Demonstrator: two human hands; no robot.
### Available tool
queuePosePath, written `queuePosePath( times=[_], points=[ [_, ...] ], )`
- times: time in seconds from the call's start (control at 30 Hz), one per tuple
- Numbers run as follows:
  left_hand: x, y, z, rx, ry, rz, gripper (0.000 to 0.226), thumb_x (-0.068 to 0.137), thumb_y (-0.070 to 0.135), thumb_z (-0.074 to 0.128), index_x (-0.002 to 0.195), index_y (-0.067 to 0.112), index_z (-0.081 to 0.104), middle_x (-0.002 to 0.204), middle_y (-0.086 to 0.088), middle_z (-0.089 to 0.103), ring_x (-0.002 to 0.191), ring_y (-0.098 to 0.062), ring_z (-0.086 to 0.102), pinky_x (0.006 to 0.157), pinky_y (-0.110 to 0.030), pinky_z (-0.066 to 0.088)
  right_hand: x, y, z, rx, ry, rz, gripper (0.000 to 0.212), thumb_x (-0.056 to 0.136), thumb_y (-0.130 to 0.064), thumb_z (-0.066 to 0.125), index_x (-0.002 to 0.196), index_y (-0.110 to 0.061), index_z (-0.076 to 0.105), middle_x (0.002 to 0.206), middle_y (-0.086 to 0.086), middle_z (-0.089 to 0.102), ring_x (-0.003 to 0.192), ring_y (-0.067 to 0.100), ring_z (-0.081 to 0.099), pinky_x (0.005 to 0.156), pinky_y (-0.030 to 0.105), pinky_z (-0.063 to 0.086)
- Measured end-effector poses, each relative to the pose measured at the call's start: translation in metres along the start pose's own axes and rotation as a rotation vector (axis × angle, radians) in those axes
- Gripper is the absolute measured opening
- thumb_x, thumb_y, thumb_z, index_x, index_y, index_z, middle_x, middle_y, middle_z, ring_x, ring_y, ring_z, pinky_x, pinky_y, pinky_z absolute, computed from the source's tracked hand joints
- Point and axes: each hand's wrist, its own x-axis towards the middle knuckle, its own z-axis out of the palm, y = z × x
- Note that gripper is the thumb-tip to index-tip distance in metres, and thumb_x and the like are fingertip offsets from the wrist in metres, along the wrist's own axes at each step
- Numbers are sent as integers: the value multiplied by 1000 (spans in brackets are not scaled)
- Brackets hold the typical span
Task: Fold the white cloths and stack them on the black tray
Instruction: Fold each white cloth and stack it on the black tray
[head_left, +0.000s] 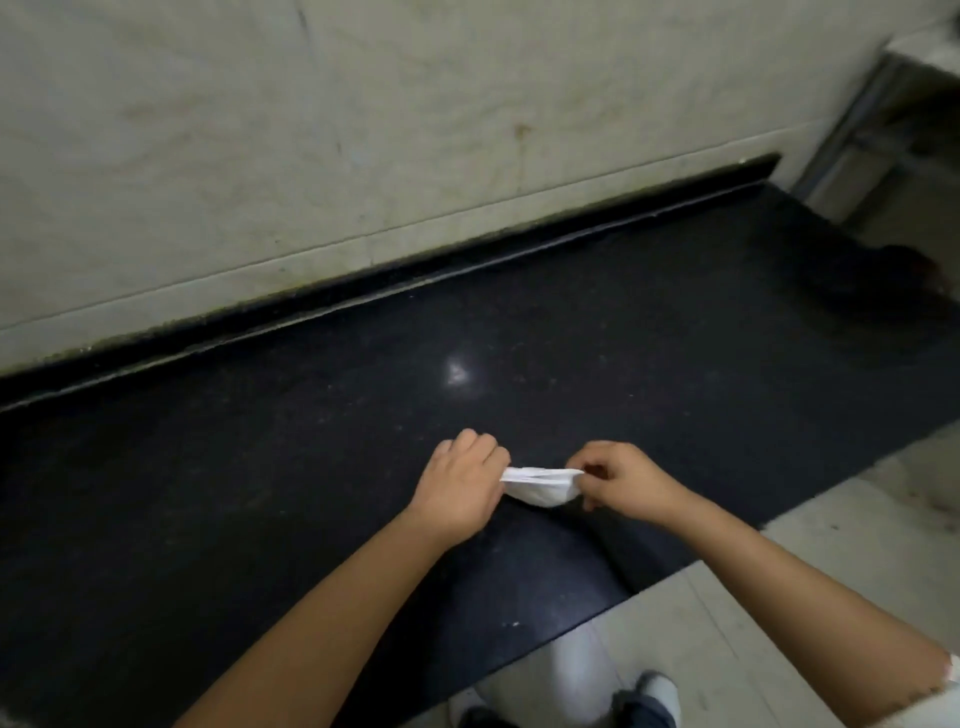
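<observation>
A small white cloth (540, 486), already folded narrow, hangs just below frame centre, stretched between both hands above the polished black stone counter (363, 441). The left hand (462, 486) and right hand (623, 480) each pinch one end, likely keeping the layers taut and aligned. No black tray or legible writing shows.

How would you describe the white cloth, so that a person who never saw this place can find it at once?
Start from the long black counter that runs below the pale wall. Near its front edge, the left hand and the right hand meet, and the white cloth is stretched between them, one end pinched by each. It is the only white thing over the dark surface.
</observation>
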Motion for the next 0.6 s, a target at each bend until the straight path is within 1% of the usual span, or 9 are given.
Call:
queuePosePath(
  times=[0.07, 0.1, 0.13, 0.2, 0.27, 0.37, 0.43, 0.5, 0.6],
  points=[
    [37, 44, -19, -17, -57, 141, 22, 79, 28, 44, 73, 14, 60, 76, 0, 60, 72, -20, 57, 58, -26, 43, -34, 29, -38, 76, 83, 96, 26, 86, 5, 49, 72, -13, 61, 64, 0, 54, 39, -5, 54, 46, 8, 42],
    [57, 72, -24, -64, -91, 202, 22, 88, 25, 45, 86, 8, 59, 90, -7, 60, 85, -25, 57, 67, -32, 44, -52, 46, -57, 72, 137, 117, 31, 87, 5, 50, 68, -18, 59, 63, 0, 55, 39, -5, 54, 47, 8, 43],
    [78, 100, -28, -81, -143, 246, 23, 94, 25, 43, 99, 5, 54, 104, -10, 55, 98, -28, 52, 76, -36, 41, -70, 64, -77, 86, 212, 135, 33, 86, 4, 52, 67, -22, 60, 63, -1, 55, 43, -4, 54, 49, 10, 44],
    [118, 160, -38, -167, -241, 282, 26, 99, 27, 37, 109, 5, 45, 116, -11, 49, 109, -28, 44, 84, -36, 36, -107, 98, -117, 49, 391, 152, 27, 82, 5, 56, 73, -18, 67, 67, -7, 52, 58, -1, 55, 61, 18, 46],
    [158, 222, -46, -215, -269, 310, 25, 99, 28, 36, 108, 5, 44, 118, -12, 49, 110, -29, 44, 85, -38, 37, -142, 135, -156, -33, 486, 149, 17, 78, 4, 61, 88, -6, 70, 69, -14, 48, 74, 10, 52, 69, 21, 41],
    [215, 317, -51, -216, -267, 409, 25, 99, 26, 37, 107, 4, 43, 118, -14, 49, 110, -31, 45, 84, -38, 38, -195, 196, -208, -173, 581, 168, 16, 73, -1, 65, 89, 0, 69, 64, -15, 39, 80, 15, 48, 61, 14, 33],
    [247, 373, -56, -180, -277, 482, 24, 99, 26, 37, 107, 4, 44, 117, -14, 49, 107, -30, 45, 80, -35, 35, -225, 235, -240, -250, 661, 191, 13, 76, -5, 65, 87, 2, 68, 65, -14, 37, 85, 21, 54, 59, 14, 32],
    [273, 417, -63, -161, -291, 550, 23, 99, 25, 37, 107, 5, 44, 116, -13, 49, 106, -29, 45, 78, -32, 31, -253, 266, -275, -317, 634, 174, 15, 82, -7, 62, 88, 4, 68, 72, -2, 46, 93, 27, 57, 64, 18, 29],
    [311, 464, -76, -127, -312, 649, 22, 99, 24, 38, 106, 5, 46, 113, -11, 50, 101, -24, 45, 75, -28, 28, -286, 297, -330, -360, 526, 118, 19, 87, -11, 58, 91, 5, 67, 79, 3, 48, 87, 18, 53, 69, 18, 27]
  ],
)
